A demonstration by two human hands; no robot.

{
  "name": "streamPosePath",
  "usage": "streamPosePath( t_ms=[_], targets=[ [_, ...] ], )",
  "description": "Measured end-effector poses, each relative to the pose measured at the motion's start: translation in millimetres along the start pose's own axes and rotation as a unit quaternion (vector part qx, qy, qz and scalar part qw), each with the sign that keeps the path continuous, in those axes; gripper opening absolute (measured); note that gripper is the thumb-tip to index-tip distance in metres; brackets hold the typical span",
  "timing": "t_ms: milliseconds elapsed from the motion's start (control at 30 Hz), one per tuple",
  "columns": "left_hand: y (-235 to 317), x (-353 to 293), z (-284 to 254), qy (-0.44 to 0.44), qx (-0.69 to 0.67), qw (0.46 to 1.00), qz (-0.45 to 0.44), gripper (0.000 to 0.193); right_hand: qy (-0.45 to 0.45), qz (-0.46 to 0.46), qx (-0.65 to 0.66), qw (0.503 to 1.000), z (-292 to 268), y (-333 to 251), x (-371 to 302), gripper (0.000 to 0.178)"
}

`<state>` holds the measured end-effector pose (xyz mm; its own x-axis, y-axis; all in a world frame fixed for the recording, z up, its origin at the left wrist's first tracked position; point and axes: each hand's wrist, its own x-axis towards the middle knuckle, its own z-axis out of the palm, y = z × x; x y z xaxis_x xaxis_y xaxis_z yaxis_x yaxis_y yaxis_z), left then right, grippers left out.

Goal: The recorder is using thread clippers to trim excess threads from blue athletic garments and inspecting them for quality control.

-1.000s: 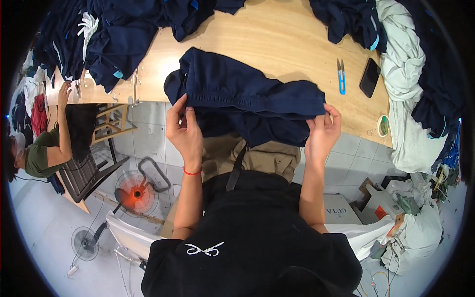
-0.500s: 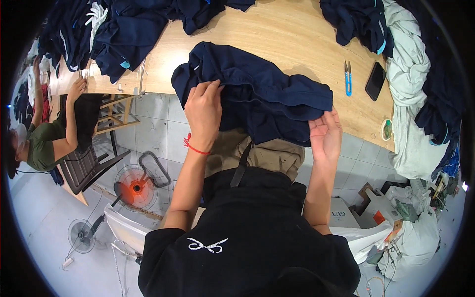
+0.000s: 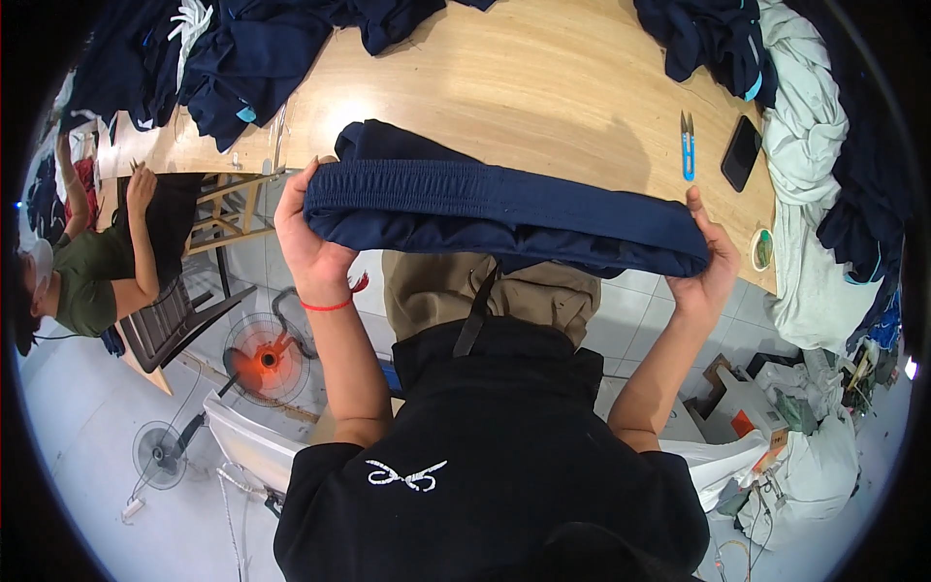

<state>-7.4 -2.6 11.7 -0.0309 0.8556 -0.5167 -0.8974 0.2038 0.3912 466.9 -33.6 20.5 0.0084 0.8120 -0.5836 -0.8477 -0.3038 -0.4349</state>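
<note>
A navy elastic-waist garment (image 3: 582, 215) is stretched sideways between my hands at the table's near edge. Its waistband is gathered on the left half and smooth on the right, and the rest of the cloth hangs behind and below. My left hand (image 3: 315, 238) grips the left end, fingers behind the band. At the other end my right hand (image 3: 710, 260) holds the band, thumb and fingers around its edge. Some fingertips are hidden by the cloth. Blue-handled thread snips (image 3: 688, 147) lie on the table just beyond my right hand.
The wooden table (image 3: 543, 87) bears a black phone (image 3: 741, 153), a tape roll (image 3: 762, 249) and navy garment piles (image 3: 252, 73). Pale cloth (image 3: 800, 126) drapes over the right end. A co-worker (image 3: 87, 291) sits at left, near a chair (image 3: 170, 325) and an orange fan (image 3: 269, 359).
Both hands have moved apart, the left further left and the right further right. The bunched garment is now pulled out long, its waistband turned up and in view.
</note>
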Motion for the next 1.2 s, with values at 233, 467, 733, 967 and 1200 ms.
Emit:
streamPosePath(
  t_ms=[233,467,733,967,1200],
  targets=[
    [-2,-9,1,0.01,0.037,0.997,0.062,0.012,-0.005,-0.064,-0.038,0.997,4,-5,-12,0.04],
    [-5,-14,18,0.058,0.031,0.994,0.092,0.02,0.019,-0.118,-0.043,0.992,-1,-12,-19,0.036],
    [-1,-13,10,0.054,0.035,0.992,0.105,0.023,-0.001,-0.121,-0.038,0.992,1,-14,-19,0.035],
    [-2,-16,18,0.062,0.033,0.992,0.102,0.017,0.01,-0.122,-0.021,0.992,11,-12,-21,0.036],
    [8,-5,1,0.063,0.024,0.996,0.061,0.017,0.088,-0.137,-0.032,0.986,21,-8,-26,0.043]
  ],
)
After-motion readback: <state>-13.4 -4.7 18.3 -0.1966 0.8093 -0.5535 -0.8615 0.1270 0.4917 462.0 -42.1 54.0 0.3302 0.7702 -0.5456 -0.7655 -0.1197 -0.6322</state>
